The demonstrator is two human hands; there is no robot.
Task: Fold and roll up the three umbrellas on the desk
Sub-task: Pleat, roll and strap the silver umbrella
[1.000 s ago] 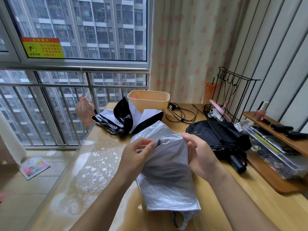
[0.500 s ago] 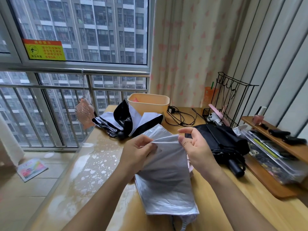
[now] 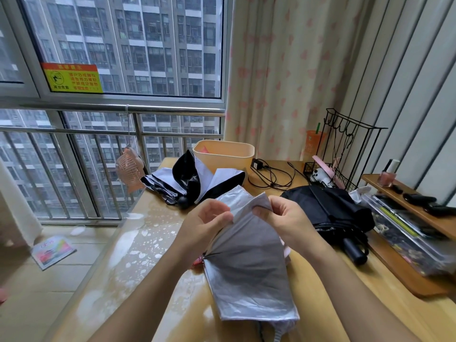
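Head view. The silver umbrella lies lengthwise on the desk, directly in front of the person, with its canopy spread in flat panels. The left hand pinches the far edge of the canopy between thumb and curled fingers. The right hand pinches the same edge just to the right, lifting a fold of fabric clear of the desk. Beyond the silver umbrella, to its left, lies the black-and-white umbrella, loosely collapsed. To the right of the silver umbrella lies the black umbrella, bunched, its handle pointing toward the person. Farther behind the silver umbrella stands a beige bin, with a black cable coiled to the bin's right.
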